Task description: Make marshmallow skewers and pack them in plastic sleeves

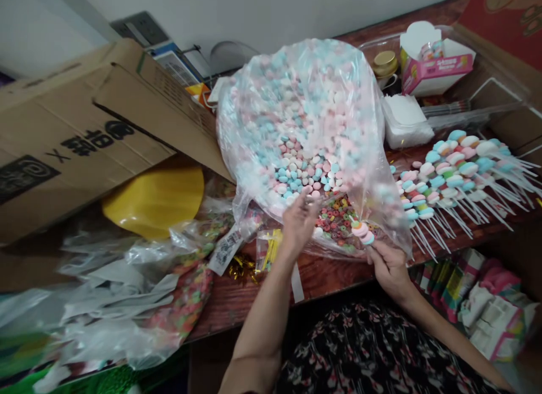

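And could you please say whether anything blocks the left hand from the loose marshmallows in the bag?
Nothing visible: the left hand is at the opening of the clear bag, close to the loose marshmallows.

a reddish table (pixel 332 281) bears 1 large open sweets bag (pixel 296 95) and skewered sweets (pixel 457 179).

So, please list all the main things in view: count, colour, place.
Table: one, brown, centre
Large bag: one, clear, centre
Sweets: many, pastel, inside bag
Rings: many, multicoloured, bag mouth
Skewers: many, pastel, right
Carton: one, brown, left
Smooth object: one, yellow, below carton
Crumpled bags: several, clear, lower left
Small box: one, pink, upper right
Lid: one, gold, upper right
Packets: several, multicoloured, lower right
Left hand: one, bare, at bag
Right hand: one, bare, holding skewer
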Tool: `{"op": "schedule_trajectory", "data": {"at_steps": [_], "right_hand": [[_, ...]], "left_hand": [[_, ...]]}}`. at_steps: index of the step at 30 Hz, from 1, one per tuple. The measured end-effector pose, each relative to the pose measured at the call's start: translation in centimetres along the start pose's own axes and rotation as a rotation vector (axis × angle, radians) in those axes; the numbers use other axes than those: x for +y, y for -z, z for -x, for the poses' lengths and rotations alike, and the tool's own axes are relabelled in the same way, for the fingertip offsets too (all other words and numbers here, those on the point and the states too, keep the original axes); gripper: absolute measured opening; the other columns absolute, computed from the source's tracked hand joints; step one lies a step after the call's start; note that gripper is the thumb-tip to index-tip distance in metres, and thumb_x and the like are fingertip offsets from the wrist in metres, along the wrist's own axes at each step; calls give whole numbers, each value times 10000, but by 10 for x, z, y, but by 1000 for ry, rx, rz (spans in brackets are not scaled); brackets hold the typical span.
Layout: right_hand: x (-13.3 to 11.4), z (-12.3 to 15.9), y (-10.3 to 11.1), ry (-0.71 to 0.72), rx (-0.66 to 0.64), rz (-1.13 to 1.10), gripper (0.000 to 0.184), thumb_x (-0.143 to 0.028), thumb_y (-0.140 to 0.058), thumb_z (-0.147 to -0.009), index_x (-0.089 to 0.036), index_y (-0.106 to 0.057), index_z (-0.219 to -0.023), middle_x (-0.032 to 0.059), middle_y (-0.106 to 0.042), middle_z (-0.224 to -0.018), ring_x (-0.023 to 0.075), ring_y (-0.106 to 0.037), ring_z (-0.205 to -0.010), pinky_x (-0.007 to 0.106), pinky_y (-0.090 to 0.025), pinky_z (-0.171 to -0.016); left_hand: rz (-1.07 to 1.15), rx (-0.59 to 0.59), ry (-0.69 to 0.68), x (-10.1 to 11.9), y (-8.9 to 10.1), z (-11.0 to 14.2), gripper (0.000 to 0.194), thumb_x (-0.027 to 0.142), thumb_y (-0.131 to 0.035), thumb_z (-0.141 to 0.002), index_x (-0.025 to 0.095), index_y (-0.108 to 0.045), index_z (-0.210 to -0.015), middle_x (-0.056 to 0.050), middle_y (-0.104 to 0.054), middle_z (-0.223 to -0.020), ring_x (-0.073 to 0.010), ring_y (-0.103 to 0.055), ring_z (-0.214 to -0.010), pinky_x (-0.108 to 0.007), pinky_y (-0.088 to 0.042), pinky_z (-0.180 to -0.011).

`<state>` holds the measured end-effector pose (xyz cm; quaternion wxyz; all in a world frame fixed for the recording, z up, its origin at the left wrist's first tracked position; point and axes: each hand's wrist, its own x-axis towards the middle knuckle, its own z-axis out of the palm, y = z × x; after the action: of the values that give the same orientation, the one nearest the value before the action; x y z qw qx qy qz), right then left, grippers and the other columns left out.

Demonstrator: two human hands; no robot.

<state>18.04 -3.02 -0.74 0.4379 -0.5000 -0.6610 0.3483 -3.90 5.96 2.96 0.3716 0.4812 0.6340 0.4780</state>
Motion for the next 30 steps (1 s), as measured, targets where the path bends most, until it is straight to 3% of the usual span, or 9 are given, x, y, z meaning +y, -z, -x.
{"op": "schedule_trajectory", "data": {"at_steps": [1,3,6,11,15,19,22,25,30], "right_hand": [[2,0,2,-11,12,2,228,-184,-483,-949,-188,-583,-744,-41,-492,-583,82,-479,-523,205,-387,-553],[4,0,5,-10,10,7,246,-187,-484,-948,-189,-567,-717,-43,-483,-577,79,-472,-518,201,-383,-549],[4,2,3,32,-33,14,236,-174,-479,-947,-189,-562,-727,-43,-476,-586,78,-455,-515,202,-374,-546],[4,7,1,67,-104,2,196,-151,-460,-953,-190,-585,-806,-28,-509,-626,90,-504,-564,204,-403,-586],[7,8,1,104,-92,-12,161,-135,-474,-947,-188,-622,-913,-16,-559,-660,97,-555,-598,200,-437,-616],[8,7,0,172,-79,1,173,-116,-478,-936,-184,-632,-977,11,-624,-730,111,-599,-651,210,-458,-641],[4,6,0,183,-73,36,177,-121,-466,-939,-182,-630,-918,-3,-581,-661,107,-539,-576,215,-421,-572],[-4,3,1,187,-75,57,180,-136,-456,-945,-182,-614,-871,-7,-560,-640,106,-506,-557,221,-398,-556],[-19,-5,0,208,-105,90,182,-135,-439,-950,-176,-603,-881,10,-599,-673,114,-532,-584,230,-401,-589]], "left_hand": [[-272,97,-88,1,11,-22,484,474,-703,-775,151,-680,-1136,-77,-687,-907,-195,-641,-778,-327,-508,-747],[-721,142,-181,4,29,-63,390,445,-666,-802,147,-707,-1051,-113,-687,-938,-270,-632,-926,-395,-488,-857],[-1065,95,-189,7,38,-99,325,411,-602,-843,179,-707,-1045,-148,-685,-1055,-323,-613,-1022,-440,-469,-904],[-1149,87,-143,4,32,-103,285,348,-563,-855,186,-718,-1031,-169,-674,-1076,-361,-608,-1037,-486,-470,-896],[-1117,112,-223,-5,30,-93,246,297,-572,-837,191,-714,-1008,-161,-650,-1104,-355,-589,-1058,-495,-461,-914],[-995,64,-400,-14,36,-90,173,231,-586,-811,186,-696,-936,-133,-677,-1086,-302,-576,-1104,-467,-409,-1016],[-733,94,-400,-14,39,-84,174,244,-636,-760,174,-701,-905,-97,-708,-943,-249,-645,-936,-414,-482,-926],[-255,163,-244,-8,35,-62,332,303,-703,-716,162,-703,-1015,-37,-703,-834,-178,-665,-706,-322,-547,-692],[353,12,93,7,19,4,348,266,-802,-626,166,-732,-952,5,-715,-721,-143,-686,-590,-277,-580,-624]]}}
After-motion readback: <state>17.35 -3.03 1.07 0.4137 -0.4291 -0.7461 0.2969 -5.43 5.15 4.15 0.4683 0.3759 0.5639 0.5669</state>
